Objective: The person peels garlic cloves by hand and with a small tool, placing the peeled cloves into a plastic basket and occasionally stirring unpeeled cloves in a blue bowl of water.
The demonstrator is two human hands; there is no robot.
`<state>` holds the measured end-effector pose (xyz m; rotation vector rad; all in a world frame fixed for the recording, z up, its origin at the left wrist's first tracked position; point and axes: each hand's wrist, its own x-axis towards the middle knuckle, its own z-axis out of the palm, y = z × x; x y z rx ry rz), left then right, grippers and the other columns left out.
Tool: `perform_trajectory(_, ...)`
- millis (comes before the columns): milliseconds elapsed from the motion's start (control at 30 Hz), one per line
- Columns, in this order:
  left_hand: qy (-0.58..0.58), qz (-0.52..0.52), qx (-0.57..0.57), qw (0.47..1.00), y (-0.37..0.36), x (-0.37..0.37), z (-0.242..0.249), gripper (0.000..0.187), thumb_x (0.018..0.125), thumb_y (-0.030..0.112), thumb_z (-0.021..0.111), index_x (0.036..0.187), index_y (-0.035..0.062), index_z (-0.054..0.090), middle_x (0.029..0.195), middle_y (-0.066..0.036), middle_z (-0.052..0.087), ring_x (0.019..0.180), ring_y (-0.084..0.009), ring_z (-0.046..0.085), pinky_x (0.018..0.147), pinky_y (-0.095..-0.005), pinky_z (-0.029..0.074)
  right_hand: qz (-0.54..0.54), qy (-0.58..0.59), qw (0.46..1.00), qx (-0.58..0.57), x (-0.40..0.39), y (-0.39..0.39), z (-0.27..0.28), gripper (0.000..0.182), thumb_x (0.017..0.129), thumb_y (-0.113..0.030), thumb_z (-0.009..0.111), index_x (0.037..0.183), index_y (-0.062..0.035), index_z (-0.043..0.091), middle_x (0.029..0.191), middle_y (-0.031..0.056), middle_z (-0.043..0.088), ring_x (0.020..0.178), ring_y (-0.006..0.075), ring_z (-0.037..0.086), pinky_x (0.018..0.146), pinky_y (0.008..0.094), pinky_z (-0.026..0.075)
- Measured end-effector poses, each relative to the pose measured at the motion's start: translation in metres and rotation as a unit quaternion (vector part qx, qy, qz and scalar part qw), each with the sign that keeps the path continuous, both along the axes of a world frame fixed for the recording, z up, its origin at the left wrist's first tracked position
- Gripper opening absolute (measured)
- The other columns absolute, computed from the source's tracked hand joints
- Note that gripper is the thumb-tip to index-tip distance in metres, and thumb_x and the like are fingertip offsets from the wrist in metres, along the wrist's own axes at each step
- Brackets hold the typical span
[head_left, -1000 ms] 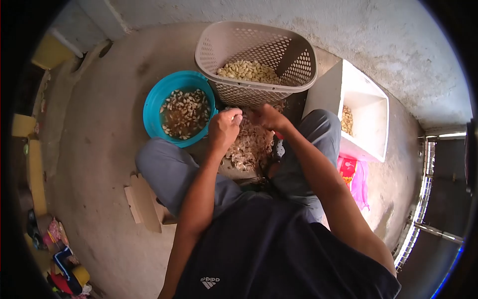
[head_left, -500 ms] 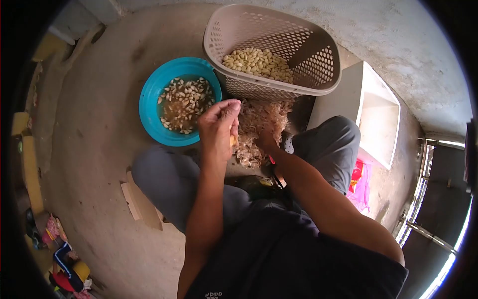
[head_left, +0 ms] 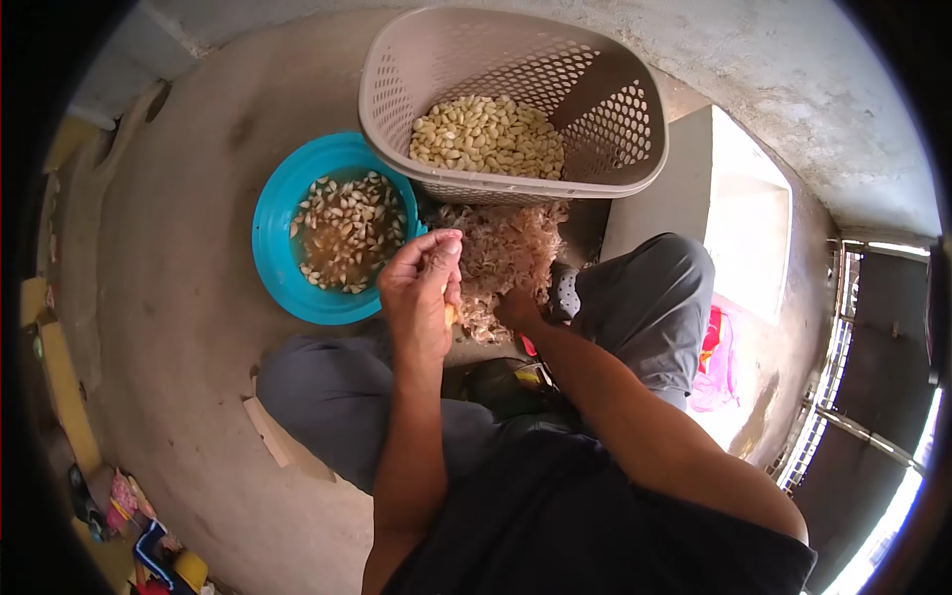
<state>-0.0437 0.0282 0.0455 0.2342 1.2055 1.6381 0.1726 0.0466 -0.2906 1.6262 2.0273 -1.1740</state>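
My left hand point(head_left: 421, 293) is raised between the blue basin and the peel pile, its thumb and fingers pinched together. A small yellowish-orange piece point(head_left: 450, 314) shows at its lower edge; what it is I cannot make out. My right hand point(head_left: 516, 309) reaches down to the near right part of a heap of papery garlic skins point(head_left: 501, 248), and its fingers are hard to see there. Garlic cloves point(head_left: 347, 223) lie in brownish water inside the blue basin point(head_left: 273, 253). Peeled garlic cloves point(head_left: 486, 139) cover the bottom of the beige perforated basket point(head_left: 635, 183).
A white box point(head_left: 749, 218) lies against the wall on the right, near a pink bag point(head_left: 716, 372). My bent legs point(head_left: 645, 307) frame the work area. A flat cardboard piece point(head_left: 283, 441) is by my left knee. Assorted items point(head_left: 149, 535) lie at the lower left.
The view has shifted, so the basin and basket appear further left. My left hand stays pinched, and my right hand remains at the skins.
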Motion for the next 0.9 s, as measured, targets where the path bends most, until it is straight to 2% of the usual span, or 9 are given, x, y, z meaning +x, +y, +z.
perform_trajectory(267,0.051,-0.020,-0.016,0.998,0.001,0.003,-0.012,0.019,0.095,0.013,0.070,0.106,-0.0025,0.069,0.070,-0.001,0.058,0.048,-0.0051,0.048,0.036,-0.0213,0.038,-0.158,0.069,0.977,-0.127,-0.031,0.014,0.074,0.039,0.083,-0.028,0.067,0.092,0.0096,0.070,0.074,0.0207,0.070,0.057,0.0325,0.069,0.055,0.0462,0.054)
perform_trajectory(367,0.045,-0.014,-0.029,0.998,0.000,0.002,-0.004,0.018,0.094,0.014,0.072,0.104,-0.0009,0.071,0.070,0.000,0.058,0.050,-0.0044,0.047,0.040,-0.0193,0.037,-0.098,0.102,0.979,-0.145,-0.034,0.021,0.078,0.035,0.086,-0.024,0.065,0.093,0.0095,0.070,0.072,0.0198,0.070,0.056,0.0276,0.069,0.049,0.0424,0.053)
perform_trajectory(467,0.055,-0.012,-0.028,0.998,0.001,0.000,-0.004,0.018,0.093,0.015,0.074,0.104,0.0007,0.071,0.070,0.001,0.058,0.050,-0.0041,0.047,0.039,-0.0195,0.037,0.043,0.031,0.994,-0.097,-0.038,0.037,0.061,0.031,0.087,-0.021,0.063,0.093,0.0080,0.071,0.073,0.0212,0.070,0.053,0.0275,0.069,0.047,0.0416,0.054)
perform_trajectory(567,0.075,-0.013,-0.019,0.997,0.000,0.000,-0.004,0.020,0.093,0.013,0.071,0.107,-0.0015,0.069,0.072,-0.001,0.058,0.049,-0.0045,0.048,0.036,-0.0213,0.039,0.080,0.046,0.995,-0.049,-0.038,0.059,0.072,0.031,0.088,-0.022,0.061,0.093,0.0067,0.071,0.076,0.0227,0.071,0.059,0.0297,0.071,0.053,0.0447,0.057)
perform_trajectory(633,0.079,-0.017,-0.020,0.997,-0.001,0.000,0.001,0.019,0.093,0.012,0.072,0.107,-0.0009,0.069,0.072,0.000,0.058,0.049,-0.0044,0.048,0.036,-0.0213,0.038,0.062,0.017,0.995,-0.081,-0.048,0.075,0.141,0.034,0.088,-0.024,0.059,0.099,0.0052,0.072,0.082,0.0231,0.072,0.070,0.0336,0.073,0.068,0.0483,0.059)
perform_trajectory(733,0.083,-0.020,-0.006,0.996,-0.003,0.001,0.003,0.019,0.092,0.013,0.073,0.106,0.0000,0.070,0.072,0.000,0.058,0.049,-0.0043,0.048,0.036,-0.0212,0.039,0.193,0.050,0.980,0.022,-0.052,0.096,0.151,0.033,0.090,-0.023,0.056,0.103,0.0026,0.071,0.084,0.0228,0.072,0.081,0.0327,0.074,0.077,0.0477,0.058)
perform_trajectory(800,0.094,-0.021,0.009,0.995,-0.005,0.001,0.002,0.019,0.092,0.014,0.073,0.105,0.0005,0.070,0.071,0.000,0.058,0.049,-0.0043,0.049,0.036,-0.0212,0.039,0.392,0.073,0.901,0.173,-0.047,0.111,0.160,0.029,0.091,-0.021,0.056,0.101,0.0008,0.071,0.083,0.0212,0.070,0.076,0.0312,0.072,0.074,0.0450,0.057)
perform_trajectory(867,0.087,-0.011,0.012,0.996,-0.007,0.000,0.004,0.020,0.092,0.015,0.074,0.105,0.0008,0.070,0.071,0.000,0.058,0.049,-0.0045,0.049,0.036,-0.0214,0.039,0.420,0.102,0.884,0.178,-0.046,0.114,0.195,0.022,0.091,-0.018,0.058,0.098,-0.0006,0.070,0.079,0.0180,0.069,0.071,0.0279,0.070,0.069,0.0419,0.056)
perform_trajectory(900,0.083,-0.006,0.014,0.996,-0.008,-0.001,0.005,0.020,0.092,0.016,0.074,0.105,0.0010,0.070,0.071,0.000,0.058,0.049,-0.0045,0.049,0.036,-0.0214,0.039,0.353,0.122,0.921,0.108,-0.049,0.109,0.250,0.019,0.091,-0.017,0.060,0.096,-0.0010,0.070,0.076,0.0156,0.068,0.069,0.0254,0.068,0.066,0.0402,0.055)
